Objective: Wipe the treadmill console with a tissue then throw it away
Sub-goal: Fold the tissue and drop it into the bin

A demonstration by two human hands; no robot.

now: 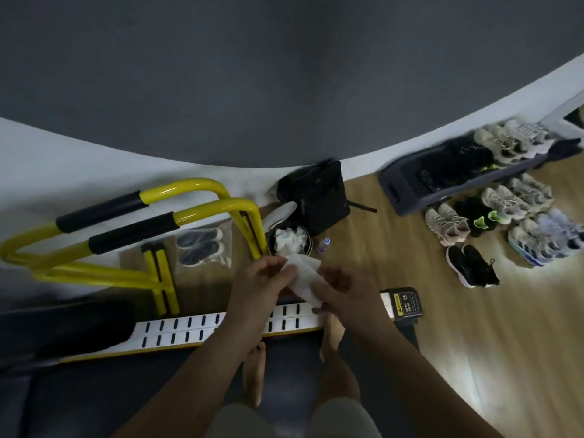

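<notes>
The left hand (262,281) and the right hand (346,295) each pinch a crumpled white paper tissue (304,278) between curled fingers. They hold it over the near edge of a small round black bin (309,239) that has white tissues in it. A black fabric bag (316,194) lies beyond the bin, with a yellow tubular metal frame (202,188) to its left.

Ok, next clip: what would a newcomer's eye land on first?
At centre, the left hand and right hand hold a white tissue close to a small round bin holding crumpled white paper. A bright yellow frame with black grips stands at left; rows of shoes sit on the wooden floor at right.
</notes>
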